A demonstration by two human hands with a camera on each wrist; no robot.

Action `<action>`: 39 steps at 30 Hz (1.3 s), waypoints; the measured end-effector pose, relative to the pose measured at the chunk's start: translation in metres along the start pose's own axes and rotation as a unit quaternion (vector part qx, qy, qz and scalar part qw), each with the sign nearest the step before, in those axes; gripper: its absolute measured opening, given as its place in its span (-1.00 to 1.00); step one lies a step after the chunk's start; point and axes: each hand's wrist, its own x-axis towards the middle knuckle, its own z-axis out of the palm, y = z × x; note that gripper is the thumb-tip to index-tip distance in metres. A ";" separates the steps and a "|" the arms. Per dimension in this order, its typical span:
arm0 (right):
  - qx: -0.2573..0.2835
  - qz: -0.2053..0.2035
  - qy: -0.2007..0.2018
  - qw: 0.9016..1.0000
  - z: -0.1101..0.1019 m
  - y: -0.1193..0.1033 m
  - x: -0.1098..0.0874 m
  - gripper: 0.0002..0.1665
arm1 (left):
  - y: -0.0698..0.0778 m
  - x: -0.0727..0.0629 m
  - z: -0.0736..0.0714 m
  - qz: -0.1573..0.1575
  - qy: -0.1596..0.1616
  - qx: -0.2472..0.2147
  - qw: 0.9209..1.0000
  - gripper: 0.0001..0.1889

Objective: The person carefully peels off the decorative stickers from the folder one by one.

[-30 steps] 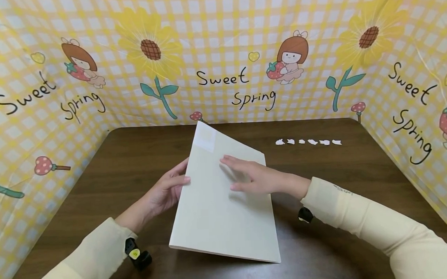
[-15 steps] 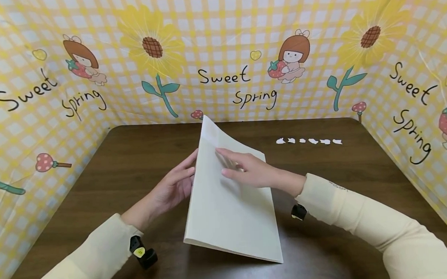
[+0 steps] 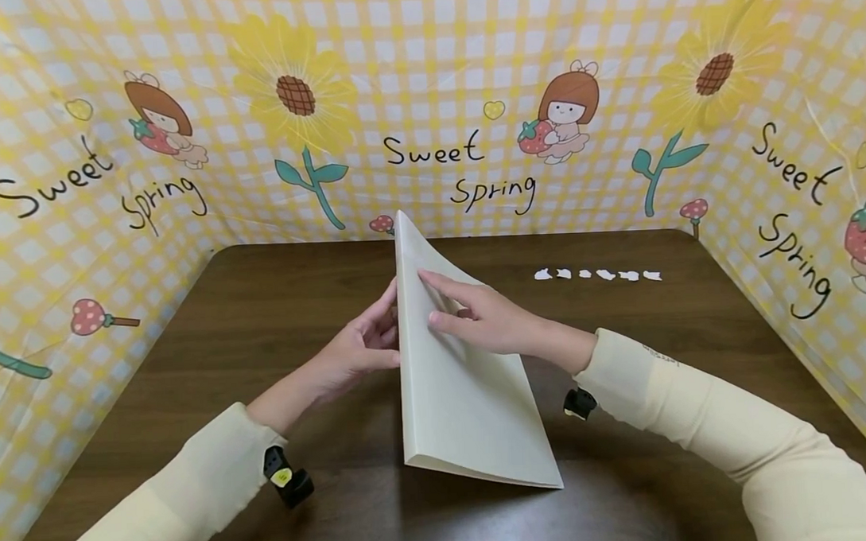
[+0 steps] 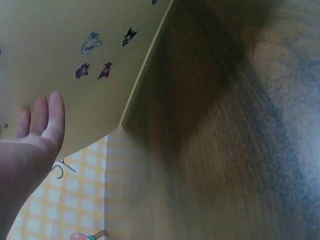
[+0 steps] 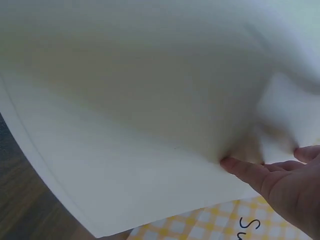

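Note:
A thin, cream-coloured booklet [image 3: 467, 413] stands tilted up over the table, its left edge turned toward the camera. My left hand [image 3: 357, 345] touches it at that left edge, the thumb near the edge and the fingers partly hidden behind. In the left wrist view the fingers [image 4: 56, 112] stretch toward the side bearing several small stickers [image 4: 91, 43]. On the plain side, my right hand [image 3: 488, 316] lays its fingertips and thumb against the surface. The right wrist view shows those fingertips [image 5: 231, 164] touching the pale cover.
Several small white paper scraps [image 3: 605, 275] lie in a row at the back right of the brown wooden table [image 3: 214, 350]. A yellow checked cloth [image 3: 426, 80] with printed figures surrounds the table at the back and sides.
The booklet has turned so its left edge faces the camera more, and its plain face shows narrower. My left hand has moved right with that edge; my right hand has shifted slightly up.

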 end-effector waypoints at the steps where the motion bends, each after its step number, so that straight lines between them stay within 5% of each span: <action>1: -0.008 0.000 0.001 1.000 0.000 -0.001 0.000 -0.23 | -0.001 0.001 0.001 0.003 0.003 0.002 1.000 0.12; 10: -0.027 0.009 0.009 1.000 -0.006 -0.009 -0.001 -0.22 | -0.002 0.010 0.012 0.033 0.027 0.021 0.999 0.13; 18: 0.022 0.044 0.031 0.998 -0.017 -0.027 -0.002 -0.30 | 0.004 0.023 0.026 0.066 0.067 0.044 0.995 0.11; 32: 0.146 0.012 0.030 0.989 -0.023 -0.035 -0.002 -0.31 | 0.006 0.032 0.046 0.115 0.121 0.051 0.985 0.22; 39: 0.197 0.029 0.045 0.979 -0.028 -0.042 -0.005 0.00 | 0.009 0.039 0.050 0.121 0.127 0.072 0.982 0.17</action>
